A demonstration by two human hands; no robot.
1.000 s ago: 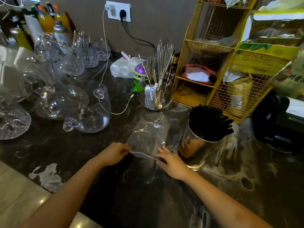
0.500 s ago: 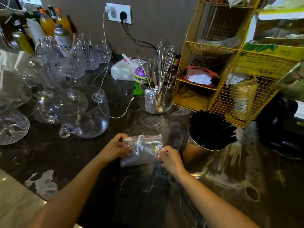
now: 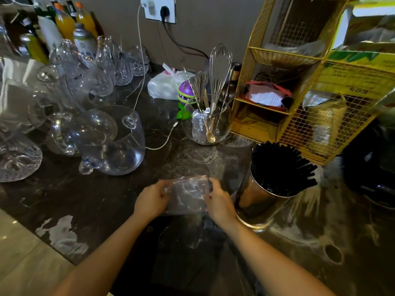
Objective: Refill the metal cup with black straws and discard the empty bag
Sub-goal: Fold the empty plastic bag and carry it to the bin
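Observation:
A clear, empty plastic bag (image 3: 188,194), folded over into a small rectangle, is held just above the dark marble counter. My left hand (image 3: 151,199) grips its left edge and my right hand (image 3: 218,201) grips its right edge. Right of my right hand stands the shiny metal cup (image 3: 256,201), tilted slightly, packed full of black straws (image 3: 282,167) that fan out toward the right.
Glass pitchers and jars (image 3: 111,144) crowd the left of the counter. A glass bowl with a whisk and spoons (image 3: 206,127) stands behind the bag. A yellow wire rack (image 3: 295,86) stands at the back right, a dark appliance (image 3: 372,159) beside it. A white cable (image 3: 164,142) runs across the counter.
The bag lay flat and long on the counter a second ago. Both hands have lifted its near edge and folded it over into a shorter rectangle, moving closer together.

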